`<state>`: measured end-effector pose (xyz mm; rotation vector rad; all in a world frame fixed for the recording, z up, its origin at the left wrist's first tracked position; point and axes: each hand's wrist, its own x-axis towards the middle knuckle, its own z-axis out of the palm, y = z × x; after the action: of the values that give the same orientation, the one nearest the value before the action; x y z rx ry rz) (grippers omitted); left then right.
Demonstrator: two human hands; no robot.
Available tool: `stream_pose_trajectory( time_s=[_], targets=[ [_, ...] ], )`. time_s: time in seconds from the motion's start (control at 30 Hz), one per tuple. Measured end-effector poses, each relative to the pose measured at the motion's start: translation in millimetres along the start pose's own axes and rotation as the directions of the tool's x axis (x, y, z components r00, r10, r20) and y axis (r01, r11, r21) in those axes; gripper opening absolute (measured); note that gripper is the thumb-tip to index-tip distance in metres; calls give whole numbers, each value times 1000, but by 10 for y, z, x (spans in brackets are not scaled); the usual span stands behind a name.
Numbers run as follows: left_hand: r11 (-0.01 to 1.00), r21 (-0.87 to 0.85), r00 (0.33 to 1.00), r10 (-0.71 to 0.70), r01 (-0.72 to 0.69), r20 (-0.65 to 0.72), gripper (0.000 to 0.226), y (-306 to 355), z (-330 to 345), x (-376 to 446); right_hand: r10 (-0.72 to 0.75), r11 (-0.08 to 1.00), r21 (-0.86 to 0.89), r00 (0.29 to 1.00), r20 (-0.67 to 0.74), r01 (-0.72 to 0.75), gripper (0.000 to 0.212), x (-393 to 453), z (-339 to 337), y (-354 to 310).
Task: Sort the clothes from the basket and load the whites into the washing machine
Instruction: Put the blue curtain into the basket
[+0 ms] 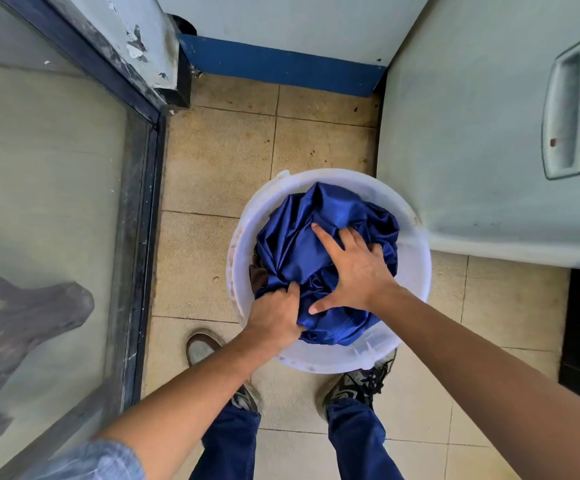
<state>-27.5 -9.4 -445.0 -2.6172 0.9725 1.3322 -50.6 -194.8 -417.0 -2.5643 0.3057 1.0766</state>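
Tiled floor (219, 161): bucket (416, 271) holds blue cloth (292, 247) (left hand (274, 317) grip pinching, right hand (354, 268) spread).

The bucket (416, 271) looks like translucent white plastic, smooth but scuffed and stained along its rim, and the blue cloth (292, 251) bundled in it has a glossy, satin-like sheen with sharp creases. The floor (219, 161) is matt beige tile with a gritty, speckled surface and dark grout lines. The pale appliance (472, 133) beside the bucket has a smooth, dull, grimy painted-looking shell, and the wall corner (136, 46) shows flaking paint.
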Motion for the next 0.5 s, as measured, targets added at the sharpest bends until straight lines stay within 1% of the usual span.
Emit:
stream_pose_trajectory(
  time_s=[0.07,0.13,0.23,0.33,0.37,0.43,0.47,0.5],
  targets=[
    [993,117,1000,26,-27,3,57,-15,34,117,17,999,-41,998,62,-14,162,162,87,-6],
    [980,188,998,58,-61,22,58,-2,84,245,26,996,-88,994,110,-16,168,318,144,-36],
    [984,172,999,35,-41,41,62,20,131,337,24,993,-120,988,149,-6,167,518,164,-47],
    [995,97,998,-16,11,54,66,63,66,246,17,998,-69,989,150,-7,159,516,85,-10],
    [997,62,997,-38,34,70,67,77,35,173,12,999,-35,991,132,-7,155,462,79,2],
    [998,27,993,-57,54,103,69,81,-83,47,11,999,29,999,44,-12,141,297,53,24],
    [998,33,994,-48,45,94,69,62,-173,-24,4,999,48,1000,-25,-2,132,186,62,37],
    [998,52,999,-25,23,36,68,34,-287,-84,-15,998,65,993,-120,23,123,60,93,60]
  ],
)
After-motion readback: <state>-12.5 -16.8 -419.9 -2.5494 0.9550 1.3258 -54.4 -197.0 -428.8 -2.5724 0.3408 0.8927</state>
